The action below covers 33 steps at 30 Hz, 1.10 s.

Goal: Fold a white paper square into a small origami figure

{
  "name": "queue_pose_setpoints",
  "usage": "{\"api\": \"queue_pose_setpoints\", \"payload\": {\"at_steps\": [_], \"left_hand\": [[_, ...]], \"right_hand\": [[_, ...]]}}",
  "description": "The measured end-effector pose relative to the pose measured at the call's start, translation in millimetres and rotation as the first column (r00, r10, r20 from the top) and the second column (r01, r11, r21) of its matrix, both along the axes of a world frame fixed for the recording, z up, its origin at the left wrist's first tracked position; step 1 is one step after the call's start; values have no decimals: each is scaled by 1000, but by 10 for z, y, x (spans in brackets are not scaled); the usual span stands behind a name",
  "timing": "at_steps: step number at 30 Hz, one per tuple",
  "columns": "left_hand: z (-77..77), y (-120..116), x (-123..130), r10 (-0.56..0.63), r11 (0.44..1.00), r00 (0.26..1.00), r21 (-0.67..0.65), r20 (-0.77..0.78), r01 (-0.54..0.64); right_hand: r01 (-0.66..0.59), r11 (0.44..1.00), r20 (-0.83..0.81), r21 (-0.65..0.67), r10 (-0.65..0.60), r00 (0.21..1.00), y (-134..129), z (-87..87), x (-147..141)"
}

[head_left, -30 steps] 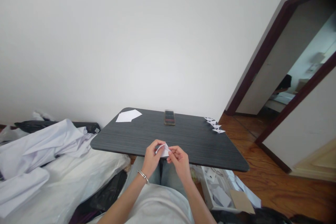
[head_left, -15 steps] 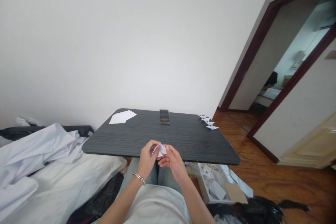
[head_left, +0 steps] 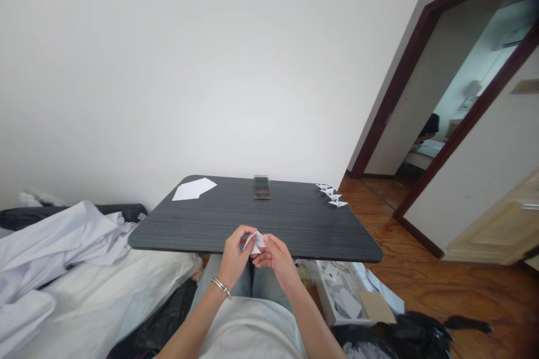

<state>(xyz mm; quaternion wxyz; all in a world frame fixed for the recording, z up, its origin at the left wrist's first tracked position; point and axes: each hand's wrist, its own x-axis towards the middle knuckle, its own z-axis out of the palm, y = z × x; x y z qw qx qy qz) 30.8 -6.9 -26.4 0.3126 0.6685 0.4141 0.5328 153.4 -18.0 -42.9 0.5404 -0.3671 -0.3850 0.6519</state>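
Note:
A small folded piece of white paper (head_left: pixel 257 242) is held between both my hands, just over the near edge of the dark table (head_left: pixel 202 219). My left hand (head_left: pixel 236 252) pinches its left side between thumb and fingers. On the other side, my right hand (head_left: pixel 275 255) grips the paper with thumb and forefinger while the other fingers curl beneath. Several white folded paper figures (head_left: pixel 330 193) stand in a row at the table's far right. White paper sheets (head_left: pixel 194 188) lie at the far left.
A phone (head_left: pixel 261 187) rests near the back middle of the table, before the white wall. White cloth (head_left: pixel 76 241) and plastic-wrapped material are piled on the left. At lower right, a box (head_left: pixel 332 308) of papers stands by black bags (head_left: pixel 421 334). A doorway opens on the right.
The camera view has shifted slightly. Both hands keep hold of the folded paper in nearly the same place; its upper part looks a little narrower now.

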Motion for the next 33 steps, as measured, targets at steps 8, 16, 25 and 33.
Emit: {"api": "queue_pose_setpoints", "payload": {"at_steps": [8, 16, 25, 33], "left_hand": [[28, -19, -7, -22, 1000, 999, -18, 29, 22], [47, -11, -53, -58, 998, 997, 31, 42, 57], [153, -51, -41, -153, 981, 988, 122, -2, 152], [227, -116, -20, -200, 979, 962, 6, 185, 203]], "right_hand": [[-12, 1000, 42, 19, 11, 999, -41, 64, 12], [62, 996, 115, 60, -69, 991, 3, -24, 42], [107, 963, 212, 248, -162, 964, -11, -12, 61], [218, 792, 406, 571, -503, 763, -108, 75, 140]]}}
